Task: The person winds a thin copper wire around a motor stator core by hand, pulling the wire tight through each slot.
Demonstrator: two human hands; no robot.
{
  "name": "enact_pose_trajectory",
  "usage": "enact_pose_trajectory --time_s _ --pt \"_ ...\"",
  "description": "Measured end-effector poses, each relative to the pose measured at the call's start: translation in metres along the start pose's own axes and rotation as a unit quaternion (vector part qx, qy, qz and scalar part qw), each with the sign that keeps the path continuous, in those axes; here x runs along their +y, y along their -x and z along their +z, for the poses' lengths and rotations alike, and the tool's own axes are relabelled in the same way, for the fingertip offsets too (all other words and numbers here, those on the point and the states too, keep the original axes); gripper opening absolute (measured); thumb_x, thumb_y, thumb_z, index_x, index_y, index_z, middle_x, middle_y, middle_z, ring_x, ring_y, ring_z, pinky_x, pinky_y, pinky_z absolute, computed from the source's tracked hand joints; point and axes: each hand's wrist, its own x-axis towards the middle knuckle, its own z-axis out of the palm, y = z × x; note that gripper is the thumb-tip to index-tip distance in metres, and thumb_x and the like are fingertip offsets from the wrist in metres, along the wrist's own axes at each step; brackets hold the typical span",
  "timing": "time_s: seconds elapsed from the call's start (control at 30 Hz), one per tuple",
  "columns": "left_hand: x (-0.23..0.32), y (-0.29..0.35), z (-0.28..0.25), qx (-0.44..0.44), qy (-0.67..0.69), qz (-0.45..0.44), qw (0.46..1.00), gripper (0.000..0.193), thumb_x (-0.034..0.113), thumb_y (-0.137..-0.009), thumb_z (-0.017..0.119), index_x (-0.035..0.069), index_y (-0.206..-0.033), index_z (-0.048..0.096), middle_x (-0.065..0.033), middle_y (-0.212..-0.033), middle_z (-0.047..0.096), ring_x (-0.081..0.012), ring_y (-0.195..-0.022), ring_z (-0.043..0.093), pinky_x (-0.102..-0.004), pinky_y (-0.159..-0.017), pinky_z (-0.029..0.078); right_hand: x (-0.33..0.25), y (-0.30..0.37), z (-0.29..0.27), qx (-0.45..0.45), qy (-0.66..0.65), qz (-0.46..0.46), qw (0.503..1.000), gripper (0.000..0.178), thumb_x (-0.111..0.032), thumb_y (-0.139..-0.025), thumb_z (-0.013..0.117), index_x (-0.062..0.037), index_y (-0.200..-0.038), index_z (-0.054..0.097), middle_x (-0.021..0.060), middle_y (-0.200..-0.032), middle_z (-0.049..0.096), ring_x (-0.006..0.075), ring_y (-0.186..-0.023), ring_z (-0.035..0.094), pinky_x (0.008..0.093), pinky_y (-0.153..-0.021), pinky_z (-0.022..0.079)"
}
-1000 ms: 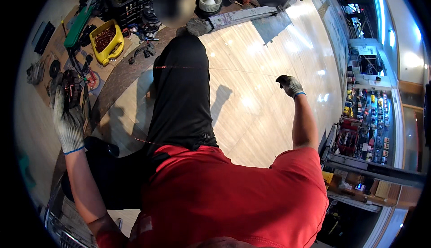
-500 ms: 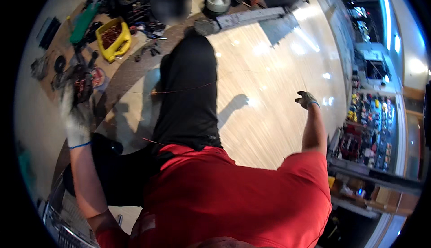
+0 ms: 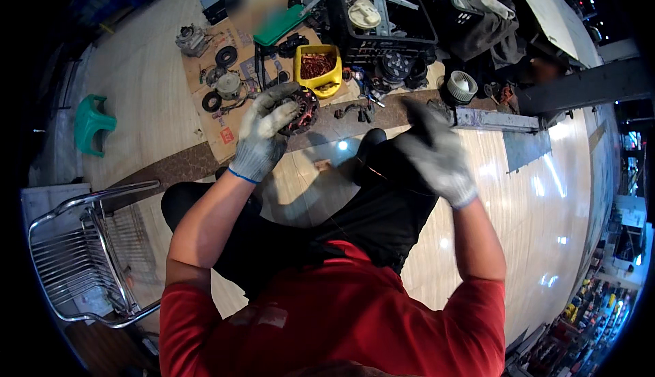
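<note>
A round dark motor stator with copper-coloured windings (image 3: pixel 305 112) is gripped in my left hand (image 3: pixel 259 138), which wears a white knit glove with a blue cuff edge. Its fingers wrap over the near side of the part. My right hand (image 3: pixel 442 162), gloved too, hangs above my right knee, apart from the stator. Motion smears its fingers, so their grip does not show. A thin copper wire (image 3: pixel 374 170) runs across my dark trouser leg close to that hand; its ends are hard to make out.
Beyond the stator stands a yellow cut-open container (image 3: pixel 329 84) of copper scraps. Cardboard (image 3: pixel 224 131) under machine parts lies left of it. Black crates (image 3: pixel 389 44) stand at the back, a white-rimmed round part (image 3: pixel 462 86) right. A green stool (image 3: pixel 94 124) and metal chair (image 3: pixel 82 261) are left.
My right hand has come in from far out on the right to above my knee. The view has swung left, and the stator in my left hand now shows more plainly.
</note>
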Motion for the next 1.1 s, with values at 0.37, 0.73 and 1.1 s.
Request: enact_pose_trajectory --time_s 0.37,0.73,1.1 --pt "0.021 0.008 0.002 -0.059 -0.045 -0.001 0.997 0.047 0.009 -0.083 0.068 -0.007 -0.124 0.054 -0.0151 -0.111 0.064 -0.0186 -0.095 0.067 -0.0278 -0.080 0.059 -0.029 -0.077 0.079 -0.197 -0.047 -0.048 0.978 0.038 -0.031 -0.095 0.056 -0.0080 -0.125 0.062 0.0228 -0.110 0.065 0.0382 -0.102 0.063 0.0434 -0.087 0.050" --pt "0.003 -0.002 -0.004 0.046 -0.185 0.071 0.979 0.046 0.014 -0.082 0.073 -0.005 -0.122 0.059 -0.0133 -0.109 0.066 -0.0186 -0.097 0.066 -0.0281 -0.085 0.057 -0.040 -0.044 0.054 -0.068 0.250 -0.139 0.956 0.034 -0.011 -0.082 0.058 -0.0054 -0.115 0.062 0.0162 -0.077 0.066 0.0340 -0.069 0.068 0.0415 -0.058 0.055" --pt "-0.006 -0.010 -0.009 0.079 -0.148 0.081 0.982 0.043 0.010 -0.085 0.075 -0.005 -0.122 0.059 -0.0125 -0.110 0.065 -0.0171 -0.100 0.064 -0.0280 -0.088 0.055 -0.026 0.000 0.058 -0.147 0.232 -0.073 0.959 0.055 -0.038 -0.088 0.064 -0.0135 -0.135 0.052 0.0182 -0.110 0.066 0.0367 -0.094 0.067 0.0449 -0.071 0.056"
